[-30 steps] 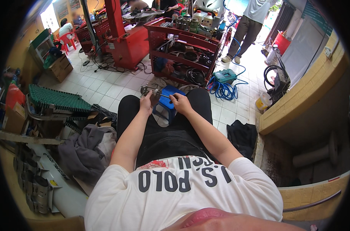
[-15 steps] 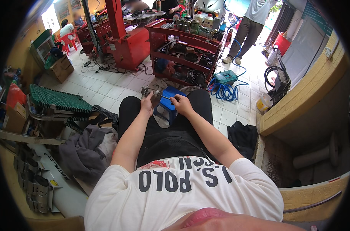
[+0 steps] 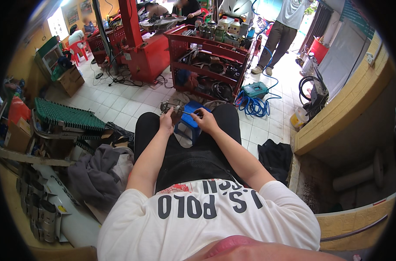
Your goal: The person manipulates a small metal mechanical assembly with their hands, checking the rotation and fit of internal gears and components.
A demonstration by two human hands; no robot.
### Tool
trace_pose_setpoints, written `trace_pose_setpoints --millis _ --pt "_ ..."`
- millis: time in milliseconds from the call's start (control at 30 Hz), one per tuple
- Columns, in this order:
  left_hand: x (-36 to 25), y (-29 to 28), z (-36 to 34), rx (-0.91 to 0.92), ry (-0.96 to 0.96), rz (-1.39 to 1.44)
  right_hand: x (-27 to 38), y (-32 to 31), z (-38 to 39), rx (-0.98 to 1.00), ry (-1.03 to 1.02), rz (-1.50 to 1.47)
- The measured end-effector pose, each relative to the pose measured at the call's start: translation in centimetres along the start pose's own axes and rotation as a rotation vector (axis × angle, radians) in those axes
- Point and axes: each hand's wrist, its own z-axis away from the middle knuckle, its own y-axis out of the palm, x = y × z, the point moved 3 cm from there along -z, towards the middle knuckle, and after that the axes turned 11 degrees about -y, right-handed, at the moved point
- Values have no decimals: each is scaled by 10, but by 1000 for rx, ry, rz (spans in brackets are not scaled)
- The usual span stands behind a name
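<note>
Above my knees, my left hand (image 3: 166, 120) is closed round a small grey metal machine part (image 3: 172, 108) with several knobs and projections. My right hand (image 3: 205, 120) grips a screwdriver (image 3: 188, 113) by its dark handle, mostly hidden in the fingers. Its thin metal shaft points left at the part. Whether the tip touches the part is too small to tell. Just beyond and below both hands stands a blue plastic stool (image 3: 190, 126), partly covered by the hands and my right leg.
A red tool cart (image 3: 206, 65) with bottles and cans stands ahead, beside a teal case (image 3: 254, 89) and coiled blue hose (image 3: 255, 107). A person (image 3: 278, 39) stands behind at right. Green woven seating (image 3: 67, 114) and grey cloth (image 3: 98, 172) lie at my left, black cloth (image 3: 275, 157) at right.
My right hand has turned a little round the screwdriver, and more of its dark handle shows. My left hand keeps the metal part in nearly the same place.
</note>
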Motion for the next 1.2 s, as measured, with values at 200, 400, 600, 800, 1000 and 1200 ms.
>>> trace_pose_setpoints --millis 200,400,600,800,1000,1200 --pt "0 -9 -4 -4 11 -6 6 -1 1 186 183 -48" --pt "0 -10 -3 5 4 18 23 -5 4 58 7 21" --pt "-2 -6 -5 4 -5 12 0 -3 -2 138 188 -39" --pt "-1 2 5 -22 0 46 -1 0 4 84 -21 60" --pt "-5 -3 1 -11 3 -3 -3 3 -1 179 145 -64" --pt "-3 -8 2 -27 1 -9 15 -4 2 49 -35 6"
